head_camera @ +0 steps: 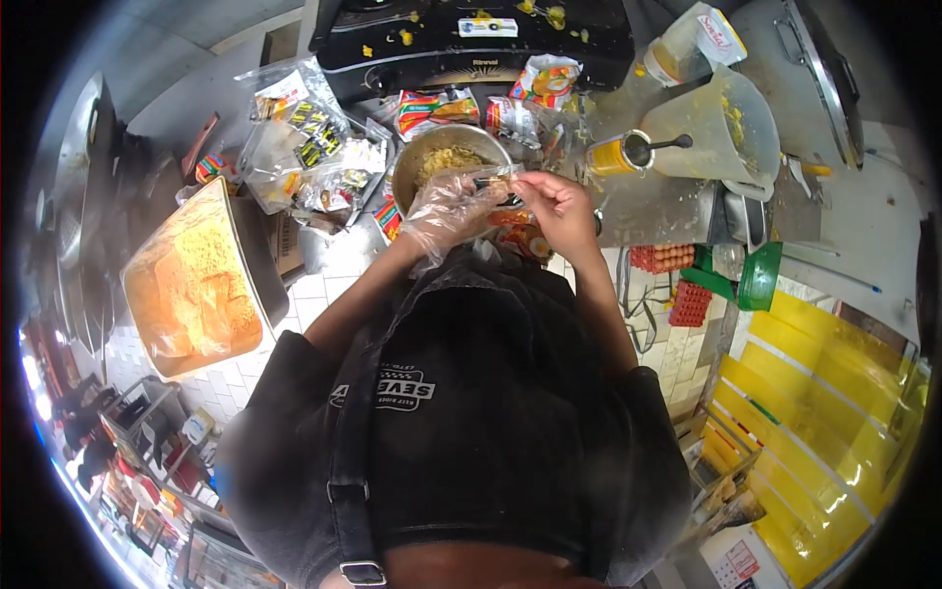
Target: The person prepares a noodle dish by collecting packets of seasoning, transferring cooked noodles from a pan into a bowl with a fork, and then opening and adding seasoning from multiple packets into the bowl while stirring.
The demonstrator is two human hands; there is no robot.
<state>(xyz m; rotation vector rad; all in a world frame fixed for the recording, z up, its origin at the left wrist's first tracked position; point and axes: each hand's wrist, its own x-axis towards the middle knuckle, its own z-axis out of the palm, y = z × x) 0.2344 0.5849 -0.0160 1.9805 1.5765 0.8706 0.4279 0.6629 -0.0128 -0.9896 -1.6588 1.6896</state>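
My left hand [447, 210] wears a clear plastic glove and holds a small dark sachet [491, 180] at the near side of a metal bowl. The bare fingertips of my right hand [561, 210] pinch the sachet's right end. Crumbled dry noodles [450, 160] lie inside the metal bowl [403, 177], just beyond my gloved hand. Printed instant-noodle wrappers [438, 110] sit against the bowl's far side. Another wrapper [526, 239] shows below my hands, partly covered by them.
A black Rinnai gas stove [475, 73] stands behind, with yellow food scraps on it. Clear bags of sachets [309, 140] are at left, above a tub of orange crumbs [210, 294]. An opened can [618, 154] and a plastic pitcher [684, 125] stand right; egg trays [662, 258] sit lower.
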